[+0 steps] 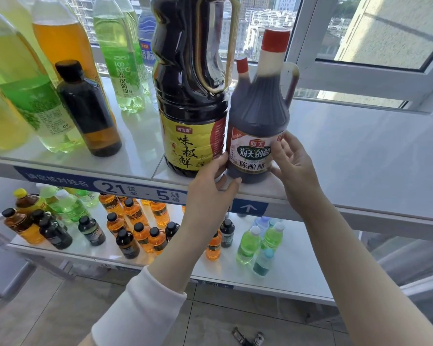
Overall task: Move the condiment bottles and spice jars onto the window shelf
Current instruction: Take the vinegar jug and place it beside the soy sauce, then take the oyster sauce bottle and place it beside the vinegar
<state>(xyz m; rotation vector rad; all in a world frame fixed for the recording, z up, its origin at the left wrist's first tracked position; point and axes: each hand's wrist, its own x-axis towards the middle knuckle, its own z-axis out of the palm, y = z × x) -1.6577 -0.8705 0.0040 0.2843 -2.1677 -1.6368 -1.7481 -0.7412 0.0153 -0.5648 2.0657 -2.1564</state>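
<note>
Vinegar bottle (256, 136) stood upright at near shelf edge (360, 216), touching large soy jug (193, 108) on its left. Clasped by left hand (210, 188) and right hand (295, 168). Placement step judged nearly done; release, then fetching another, called for.

White window shelf (360, 156) with a blue label strip along the front edge, bearing a large dark soy sauce jug (190, 96) just beside a red-capped vinegar bottle (256, 126) near the front. Further left, a small black-capped dark bottle (88, 108) and tall green and amber drink bottles (120, 63). Below, a lower shelf (293, 265) crowded with small orange, dark and green bottles (140, 228).
</note>
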